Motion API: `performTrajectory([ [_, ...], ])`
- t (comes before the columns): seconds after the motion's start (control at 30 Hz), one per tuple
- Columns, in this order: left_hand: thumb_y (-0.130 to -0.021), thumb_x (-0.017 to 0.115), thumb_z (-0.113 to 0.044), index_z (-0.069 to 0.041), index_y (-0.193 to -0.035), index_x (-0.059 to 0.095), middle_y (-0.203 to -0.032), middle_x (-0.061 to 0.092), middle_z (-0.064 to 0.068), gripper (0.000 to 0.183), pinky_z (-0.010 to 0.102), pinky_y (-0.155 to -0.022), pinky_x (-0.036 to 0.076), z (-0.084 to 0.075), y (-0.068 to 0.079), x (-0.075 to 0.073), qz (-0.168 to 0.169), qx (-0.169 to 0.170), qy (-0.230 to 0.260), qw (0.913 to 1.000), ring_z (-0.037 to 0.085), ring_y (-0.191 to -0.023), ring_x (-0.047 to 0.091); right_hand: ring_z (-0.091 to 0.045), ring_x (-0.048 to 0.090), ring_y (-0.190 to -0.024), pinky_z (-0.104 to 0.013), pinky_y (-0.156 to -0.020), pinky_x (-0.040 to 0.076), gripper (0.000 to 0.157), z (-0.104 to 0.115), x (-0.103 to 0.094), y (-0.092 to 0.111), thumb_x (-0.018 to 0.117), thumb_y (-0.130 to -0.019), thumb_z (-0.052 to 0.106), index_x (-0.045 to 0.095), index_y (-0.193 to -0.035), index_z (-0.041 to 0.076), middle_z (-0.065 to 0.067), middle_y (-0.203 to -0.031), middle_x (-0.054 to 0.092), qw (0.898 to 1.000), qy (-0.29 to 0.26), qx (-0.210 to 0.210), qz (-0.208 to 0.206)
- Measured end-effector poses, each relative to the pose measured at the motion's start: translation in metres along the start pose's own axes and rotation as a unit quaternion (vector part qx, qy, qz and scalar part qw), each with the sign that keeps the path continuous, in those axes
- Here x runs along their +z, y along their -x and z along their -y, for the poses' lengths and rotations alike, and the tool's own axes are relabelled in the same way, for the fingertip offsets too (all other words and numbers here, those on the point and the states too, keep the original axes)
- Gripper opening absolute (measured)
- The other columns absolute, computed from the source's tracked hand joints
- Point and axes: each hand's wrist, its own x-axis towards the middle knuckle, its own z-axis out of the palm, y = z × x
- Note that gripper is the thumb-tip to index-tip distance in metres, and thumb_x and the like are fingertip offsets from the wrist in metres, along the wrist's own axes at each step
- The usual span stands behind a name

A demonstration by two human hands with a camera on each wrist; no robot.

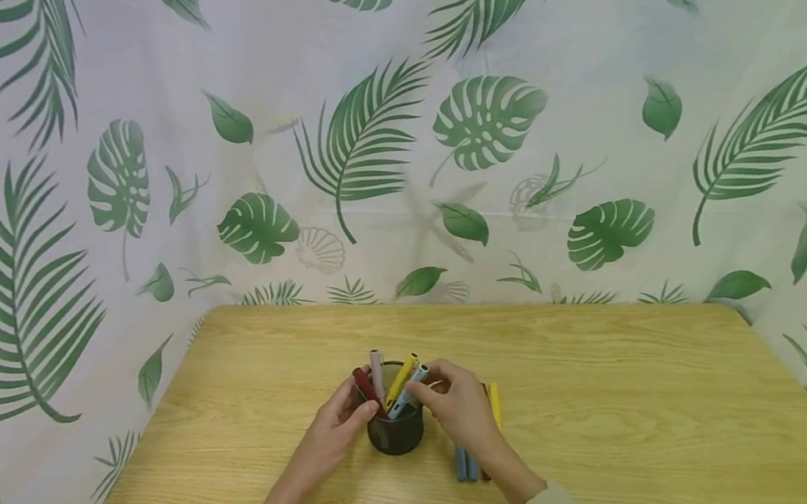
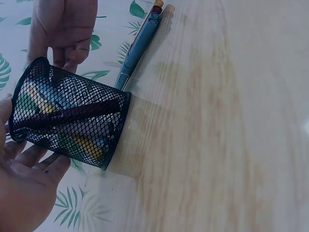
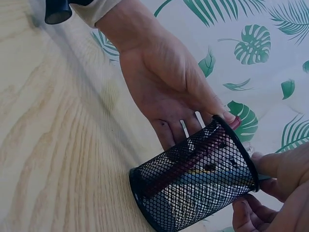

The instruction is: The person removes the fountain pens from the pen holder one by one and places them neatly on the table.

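Note:
A black mesh pen cup [image 1: 396,438] stands upright on the table with several pens leaning inside it. My left hand [image 1: 333,435] grips the cup's left side, its thumb at the rim beside a dark red pen [image 1: 365,387]. At the opposite rim, my right hand [image 1: 461,403] pinches a light blue pen [image 1: 407,393], whose lower part sits inside the cup. A yellow pen [image 1: 400,380] and a pale grey pen [image 1: 377,371] also stick out of the top. Through the mesh [image 3: 203,179] in the right wrist view, the pens lie slanted.
Right of the cup, partly behind my right hand, several pens lie on the wooden table [image 1: 617,394], among them a blue pen [image 1: 461,463] and a yellow one [image 1: 496,402]. A leaf-printed cloth [image 1: 389,136] hangs behind the table.

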Motion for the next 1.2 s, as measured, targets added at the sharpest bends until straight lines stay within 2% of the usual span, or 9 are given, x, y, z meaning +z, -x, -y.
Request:
performTrajectory([
  [0.17, -0.111, 0.052, -0.025, -0.006, -0.163, 0.027, -0.157, 0.043, 0.024, 0.061, 0.054, -0.115, 0.039, 0.0, -0.001, 0.0, -0.001, 0.002, -0.006, 1.0, 0.039, -0.142, 0.044, -0.013, 0.06, -0.072, -0.023, -0.057, 0.048, 0.019, 0.003, -0.002, 0.001, 0.08, -0.093, 0.023, 0.074, -0.095, 0.006, -0.005, -0.085, 0.069, 1.0, 0.003, 0.002, -0.024],
  [0.4, -0.11, 0.053, -0.023, -0.002, -0.162, 0.03, -0.156, 0.044, 0.026, 0.06, 0.054, -0.115, 0.038, -0.001, -0.001, 0.0, -0.017, 0.004, -0.02, 0.9997, 0.04, -0.141, 0.045, -0.015, 0.064, -0.087, -0.032, -0.074, 0.059, 0.02, 0.011, -0.018, -0.001, 0.075, -0.098, 0.023, 0.073, -0.102, 0.003, -0.007, -0.097, 0.071, 0.994, -0.072, 0.008, -0.079],
  [0.57, -0.11, 0.054, -0.023, -0.002, -0.162, 0.029, -0.156, 0.043, 0.026, 0.061, 0.054, -0.115, 0.038, -0.002, -0.001, 0.001, -0.016, 0.002, -0.018, 0.9997, 0.041, -0.142, 0.044, -0.016, 0.065, -0.086, -0.033, -0.077, 0.059, 0.026, 0.014, -0.032, -0.004, 0.074, -0.099, 0.025, 0.072, -0.103, 0.0, -0.011, -0.095, 0.069, 0.986, -0.117, 0.027, -0.115],
  [0.7, -0.11, 0.053, -0.023, -0.001, -0.162, 0.029, -0.157, 0.041, 0.026, 0.061, 0.055, -0.115, 0.038, -0.002, -0.001, 0.001, -0.012, 0.008, -0.014, 0.9998, 0.042, -0.143, 0.043, -0.018, 0.065, -0.084, -0.034, -0.079, 0.057, 0.031, 0.011, -0.043, -0.005, 0.07, -0.101, 0.03, 0.071, -0.108, 0.0, -0.013, -0.097, 0.068, 0.983, -0.124, 0.051, -0.123],
  [0.8, -0.11, 0.053, -0.022, -0.001, -0.162, 0.029, -0.158, 0.04, 0.026, 0.06, 0.055, -0.115, 0.038, -0.001, -0.001, 0.001, -0.01, 0.011, -0.012, 0.9998, 0.042, -0.143, 0.043, -0.023, 0.065, -0.089, -0.031, -0.079, 0.057, 0.033, 0.006, -0.049, -0.007, 0.067, -0.103, 0.029, 0.07, -0.109, -0.003, -0.013, -0.099, 0.067, 0.98, -0.146, 0.063, -0.119],
  [1.0, -0.11, 0.053, -0.023, -0.002, -0.162, 0.028, -0.158, 0.041, 0.026, 0.061, 0.055, -0.115, 0.038, -0.001, -0.001, 0.0, -0.013, 0.004, -0.012, 0.9998, 0.041, -0.142, 0.043, -0.02, 0.066, -0.092, -0.028, -0.082, 0.058, 0.033, 0.001, -0.06, -0.012, 0.066, -0.104, 0.026, 0.065, -0.111, -0.006, -0.007, -0.098, 0.065, 0.965, -0.216, 0.095, -0.113],
  [1.1, -0.11, 0.053, -0.023, -0.002, -0.163, 0.028, -0.157, 0.042, 0.026, 0.062, 0.055, -0.115, 0.038, -0.001, -0.001, 0.0, -0.013, 0.002, -0.01, 0.9999, 0.041, -0.142, 0.044, -0.019, 0.067, -0.096, -0.032, -0.091, 0.058, 0.029, 0.0, -0.068, -0.013, 0.063, -0.106, 0.023, 0.061, -0.111, -0.005, -0.006, -0.1, 0.064, 0.949, -0.275, 0.114, -0.101],
  [1.2, -0.11, 0.053, -0.023, -0.002, -0.163, 0.028, -0.157, 0.042, 0.026, 0.062, 0.056, -0.114, 0.039, 0.0, -0.001, 0.0, -0.009, 0.004, -0.012, 0.9999, 0.042, -0.141, 0.045, -0.02, 0.067, -0.099, -0.037, -0.099, 0.055, 0.023, -0.003, -0.079, -0.013, 0.061, -0.107, 0.021, 0.057, -0.111, -0.002, -0.006, -0.102, 0.063, 0.929, -0.333, 0.132, -0.096],
])
